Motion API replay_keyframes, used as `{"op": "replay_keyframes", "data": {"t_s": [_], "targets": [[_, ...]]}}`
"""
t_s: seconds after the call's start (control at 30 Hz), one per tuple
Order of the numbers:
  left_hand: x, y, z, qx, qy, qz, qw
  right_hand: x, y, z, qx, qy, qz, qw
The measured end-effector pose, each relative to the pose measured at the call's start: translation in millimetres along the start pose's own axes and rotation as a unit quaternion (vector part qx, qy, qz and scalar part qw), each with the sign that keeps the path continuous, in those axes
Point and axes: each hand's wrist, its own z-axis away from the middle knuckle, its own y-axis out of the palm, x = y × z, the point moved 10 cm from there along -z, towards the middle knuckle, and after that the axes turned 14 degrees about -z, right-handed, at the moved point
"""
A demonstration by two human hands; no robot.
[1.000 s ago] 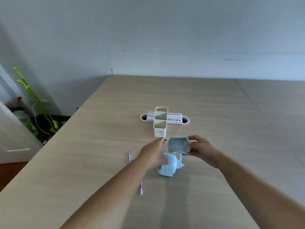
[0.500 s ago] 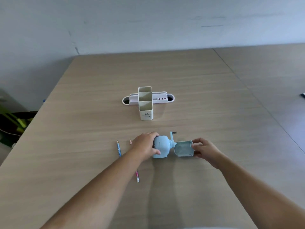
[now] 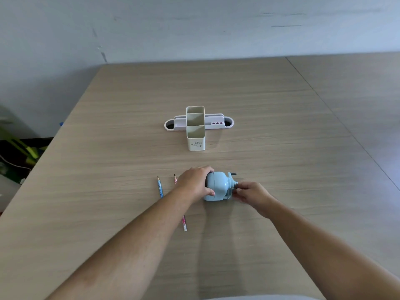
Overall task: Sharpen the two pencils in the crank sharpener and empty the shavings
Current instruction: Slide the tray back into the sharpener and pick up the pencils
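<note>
The light-blue crank sharpener lies on the wooden table with its grey crank at the right end. My left hand wraps around its left side. My right hand pinches at its right end, where the shavings drawer sits inside the body, mostly hidden by my fingers. A blue pencil lies left of my left wrist, tip pointing away. A pink pencil lies beside it, its middle hidden under my left forearm.
A white pen holder with two square compartments stands beyond the sharpener, and a flat white tray lies behind it. The table's left edge drops to a floor with green objects. A seam to a second tabletop runs at right.
My right hand brought the drawer down from above the sharpener and slid it into the right end. The sharpener now lies steadied under my left hand. The camera tilted down.
</note>
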Motion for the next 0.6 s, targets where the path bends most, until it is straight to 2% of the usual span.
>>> {"op": "replay_keyframes", "data": {"t_s": [0.17, 0.27, 0.4, 0.47, 0.53, 0.6], "targets": [[0.5, 0.4, -0.8, -0.004, -0.003, 0.007, 1.000, -7.2, 16.9, 2.1, 0.062, 0.040, -0.059, 0.996], [2.1, 2.2, -1.1, -0.005, -0.006, 0.015, 1.000, -3.9, 6.6, -1.0, 0.023, 0.037, -0.030, 0.999], [5.5, 1.1, 2.3, 0.016, 0.010, 0.009, 1.000, 30.7, -24.5, -4.4, -0.104, -0.039, -0.007, 0.994], [19.1, -7.0, 5.3, 0.021, -0.010, 0.014, 1.000, 63.0, -34.0, -0.9, -0.149, -0.099, 0.025, 0.983], [41.3, -20.7, 9.4, 0.003, -0.043, 0.024, 0.999, 99.1, -24.5, 7.7, -0.169, -0.158, 0.068, 0.971], [68.6, -36.5, 15.8, -0.034, -0.083, 0.029, 0.996, 130.2, 6.7, 16.2, -0.153, -0.205, 0.106, 0.961]]}}
